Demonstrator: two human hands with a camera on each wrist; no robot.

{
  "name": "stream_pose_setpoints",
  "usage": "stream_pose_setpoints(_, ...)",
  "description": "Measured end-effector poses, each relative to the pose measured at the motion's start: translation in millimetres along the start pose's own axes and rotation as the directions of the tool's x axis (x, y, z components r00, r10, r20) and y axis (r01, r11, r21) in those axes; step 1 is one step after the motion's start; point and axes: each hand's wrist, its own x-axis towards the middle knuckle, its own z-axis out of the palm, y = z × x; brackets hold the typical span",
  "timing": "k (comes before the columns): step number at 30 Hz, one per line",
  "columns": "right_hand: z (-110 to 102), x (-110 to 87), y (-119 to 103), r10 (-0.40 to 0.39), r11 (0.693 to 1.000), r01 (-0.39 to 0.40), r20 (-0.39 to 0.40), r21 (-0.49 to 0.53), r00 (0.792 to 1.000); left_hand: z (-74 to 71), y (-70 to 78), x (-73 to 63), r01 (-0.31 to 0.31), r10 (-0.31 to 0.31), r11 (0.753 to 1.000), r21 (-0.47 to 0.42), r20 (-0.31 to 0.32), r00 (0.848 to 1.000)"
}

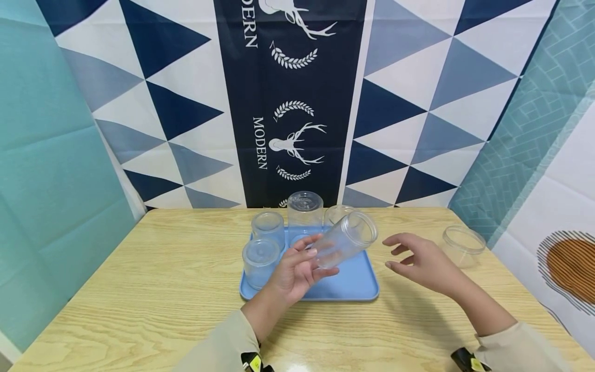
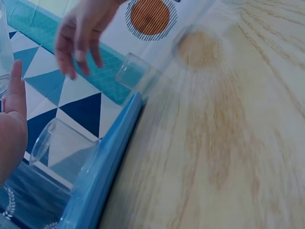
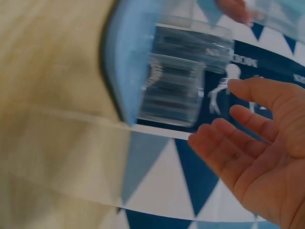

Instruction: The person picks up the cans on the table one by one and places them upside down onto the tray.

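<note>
My left hand [image 1: 297, 271] grips a clear plastic jar [image 1: 341, 240], tilted with its open, threaded mouth toward the upper right, above a blue tray [image 1: 346, 284]. My right hand [image 1: 425, 263] hangs over the table to the right of that jar, fingers loosely bent and holding nothing; the right wrist view shows its palm and spread fingers [image 3: 224, 148]. On the tray stand several more clear jars: two at the left, a near jar [image 1: 261, 261] and a jar behind it [image 1: 268, 227], a taller jar [image 1: 304, 212] at the back, and another jar [image 1: 338, 212] partly hidden behind the held one.
Beyond my right hand, one clear jar [image 1: 463, 247] stands on the wooden table [image 1: 139, 289] near its right edge. A patterned cloth [image 1: 186, 103] hangs along the table's back edge, with teal cloth [image 1: 56, 155] at the left side.
</note>
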Motion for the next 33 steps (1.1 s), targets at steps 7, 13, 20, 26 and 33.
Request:
stream_pose_setpoints(7,23,-0.4,12,0.199,0.973,-0.218,0.206,0.077,0.958,2.0,11.2,-6.3,-0.012,0.012,0.999,0.037,-0.008,1.000)
stream_pose_setpoints(13,36,4.4,15,0.364,0.856,-0.439,0.286,0.274,0.887,1.5,21.6,-10.2,-0.027,0.027,0.998,0.062,0.005,1.000)
stream_pose_setpoints(20,49,9.9,25,0.446,0.725,-0.558,0.343,0.403,0.827,1.1,35.6,-13.7,-0.028,0.029,0.995,0.094,-0.006,1.000)
stream_pose_setpoints(26,56,13.2,26,0.508,0.627,-0.618,0.352,0.475,0.786,-0.8,48.1,-16.7,-0.037,0.040,0.992,0.125,-0.028,0.999)
stream_pose_setpoints(33,62,14.0,26,0.526,0.584,-0.639,0.367,0.501,0.768,-1.8,59.8,-21.2,-0.042,0.043,0.991,0.125,-0.008,0.999)
